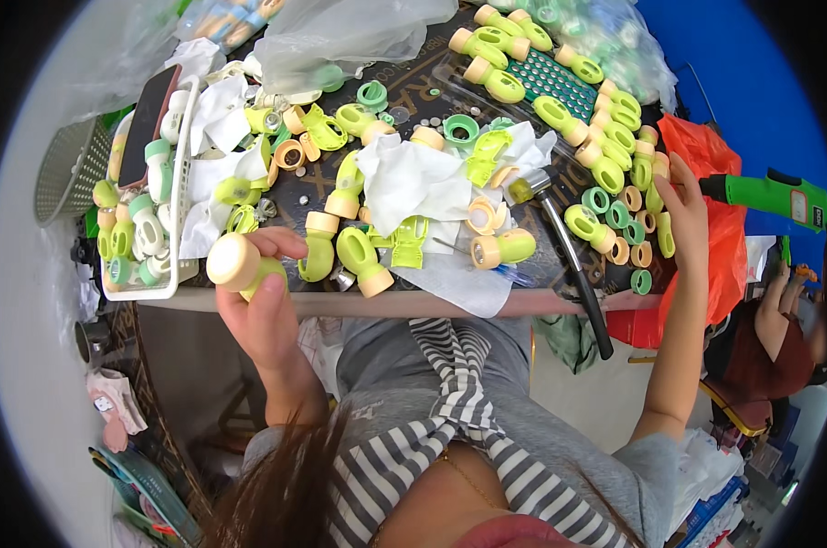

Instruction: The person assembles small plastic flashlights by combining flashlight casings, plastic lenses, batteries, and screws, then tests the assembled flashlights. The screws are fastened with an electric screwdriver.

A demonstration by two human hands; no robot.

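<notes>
My left hand [269,306] is closed around a small yellow-green toy flashlight [233,263], its round peach head tipped up and to the left, just over the table's near edge. At the right side of the table, my right hand [684,205] has its fingers loosely spread beside a column of similar flashlights [653,196]. Its fingertips are close to the nearest one, and whether they touch it is hard to make out. More flashlights, such as one with a peach end [363,262], lie between my hands, among opened yellow-green shells [410,242] and white cloths [404,181].
A white basket [183,205] of flashlights stands at the left with a dark phone [149,123] on it. A hammer [573,265] overhangs the near edge. Green and peach rings [618,215], a green perforated tray [555,82], red plastic bag [706,151] and green power screwdriver [779,196] are on the right.
</notes>
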